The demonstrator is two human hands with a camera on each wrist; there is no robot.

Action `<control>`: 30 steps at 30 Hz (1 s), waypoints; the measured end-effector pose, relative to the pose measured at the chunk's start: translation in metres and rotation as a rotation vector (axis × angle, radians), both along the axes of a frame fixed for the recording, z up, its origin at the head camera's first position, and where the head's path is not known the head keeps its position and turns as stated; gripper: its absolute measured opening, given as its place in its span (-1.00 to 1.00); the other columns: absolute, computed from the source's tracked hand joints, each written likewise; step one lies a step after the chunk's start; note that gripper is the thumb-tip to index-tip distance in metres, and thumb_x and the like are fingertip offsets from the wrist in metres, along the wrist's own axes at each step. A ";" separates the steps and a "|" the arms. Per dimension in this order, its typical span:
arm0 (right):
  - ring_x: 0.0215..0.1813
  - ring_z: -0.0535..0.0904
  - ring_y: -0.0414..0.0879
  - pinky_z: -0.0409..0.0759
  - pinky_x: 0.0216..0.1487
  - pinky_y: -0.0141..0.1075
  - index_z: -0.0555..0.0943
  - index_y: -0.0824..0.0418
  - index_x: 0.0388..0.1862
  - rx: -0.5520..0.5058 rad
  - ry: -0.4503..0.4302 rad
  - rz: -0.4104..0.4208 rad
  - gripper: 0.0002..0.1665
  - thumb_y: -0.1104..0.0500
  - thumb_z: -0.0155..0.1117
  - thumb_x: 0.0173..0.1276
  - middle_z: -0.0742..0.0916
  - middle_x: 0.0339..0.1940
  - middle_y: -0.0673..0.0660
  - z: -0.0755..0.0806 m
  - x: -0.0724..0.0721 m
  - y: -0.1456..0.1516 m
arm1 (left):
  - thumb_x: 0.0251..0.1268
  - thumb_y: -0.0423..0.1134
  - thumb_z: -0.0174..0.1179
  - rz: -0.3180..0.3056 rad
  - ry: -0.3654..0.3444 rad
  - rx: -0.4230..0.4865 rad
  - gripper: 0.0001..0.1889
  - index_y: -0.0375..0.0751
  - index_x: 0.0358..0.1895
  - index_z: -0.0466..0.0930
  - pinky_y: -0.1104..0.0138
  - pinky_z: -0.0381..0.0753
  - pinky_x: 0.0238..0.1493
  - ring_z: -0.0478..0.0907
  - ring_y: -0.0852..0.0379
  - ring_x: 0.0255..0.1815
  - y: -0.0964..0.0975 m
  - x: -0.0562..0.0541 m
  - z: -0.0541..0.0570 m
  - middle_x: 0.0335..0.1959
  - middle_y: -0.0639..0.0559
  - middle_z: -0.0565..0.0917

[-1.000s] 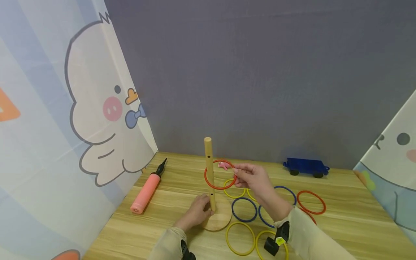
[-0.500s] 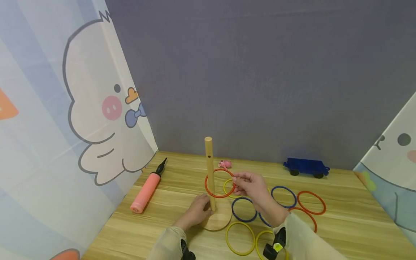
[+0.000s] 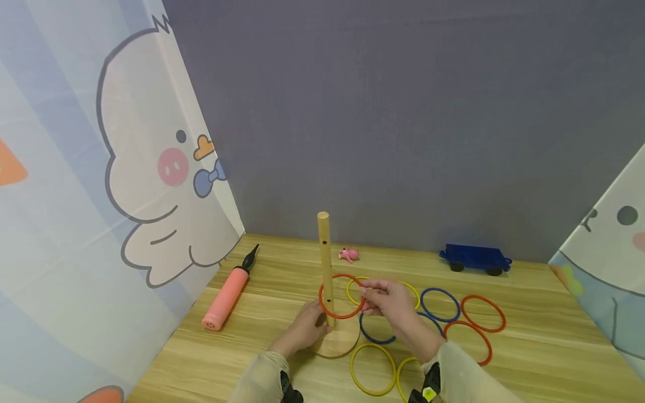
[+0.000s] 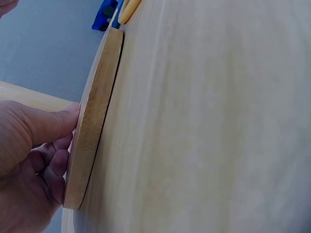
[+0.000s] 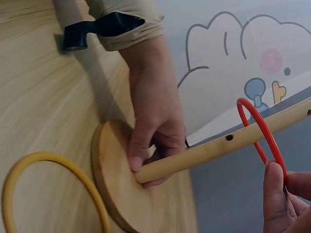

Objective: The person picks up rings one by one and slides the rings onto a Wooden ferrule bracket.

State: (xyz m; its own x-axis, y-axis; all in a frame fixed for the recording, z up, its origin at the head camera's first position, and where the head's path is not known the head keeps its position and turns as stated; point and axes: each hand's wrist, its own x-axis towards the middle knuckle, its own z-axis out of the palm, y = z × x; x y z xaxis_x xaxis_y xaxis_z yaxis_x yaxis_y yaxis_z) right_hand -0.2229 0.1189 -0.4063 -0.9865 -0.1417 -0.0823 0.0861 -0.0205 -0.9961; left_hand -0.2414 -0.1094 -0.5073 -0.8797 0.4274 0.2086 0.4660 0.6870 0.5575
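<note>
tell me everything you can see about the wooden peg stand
The wooden peg stand looks like pale wood: a straight round post with two small dark holes, on a flat round base. It stands upright on the table. The left hand curves round the post's foot; the red ring pinched by the right hand encircles it higher up, contact unclear.

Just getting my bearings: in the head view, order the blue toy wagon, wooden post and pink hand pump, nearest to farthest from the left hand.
1. Wooden post, beside the left hand
2. Pink hand pump, on the left
3. Blue toy wagon, at back right
</note>
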 end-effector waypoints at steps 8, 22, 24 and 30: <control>-0.53 0.63 -0.13 0.63 -0.43 -0.33 0.57 0.50 0.06 -0.014 -0.004 -0.008 -0.67 0.32 0.23 0.39 0.68 -0.46 0.14 -0.015 0.001 0.000 | 0.13 -0.32 0.39 0.004 0.039 -0.001 -0.68 -0.10 -0.03 0.59 0.09 0.36 0.19 0.43 -0.06 0.11 0.001 -0.002 -0.002 0.13 -0.08 0.57; -0.54 0.62 -0.14 0.61 -0.45 -0.34 0.57 0.50 0.02 -0.016 -0.041 -0.030 -0.69 0.33 0.25 0.36 0.67 -0.49 0.11 -0.040 0.005 -0.004 | 0.11 -0.31 0.39 -0.001 0.071 -0.005 -0.70 -0.13 -0.06 0.62 0.12 0.42 0.09 0.46 -0.06 -0.01 0.000 -0.001 -0.002 -0.05 -0.02 0.59; -0.54 0.61 -0.14 0.61 -0.46 -0.35 0.57 0.51 0.02 -0.020 -0.050 -0.032 -0.68 0.33 0.25 0.36 0.67 -0.49 0.11 -0.044 0.005 -0.005 | 0.11 -0.31 0.39 -0.005 0.077 0.003 -0.72 -0.13 -0.08 0.62 0.13 0.43 0.07 0.47 -0.05 -0.03 0.000 -0.001 -0.002 -0.07 -0.02 0.60; -0.54 0.61 -0.14 0.61 -0.45 -0.34 0.53 0.54 0.07 -0.017 -0.075 -0.033 -0.64 0.32 0.23 0.38 0.66 -0.49 0.12 -0.054 0.004 -0.005 | 0.04 -0.31 0.42 -0.011 0.070 0.020 -0.79 -0.09 -0.26 0.60 0.21 0.45 -0.05 0.44 0.06 -0.16 -0.001 -0.003 0.000 -0.22 0.09 0.55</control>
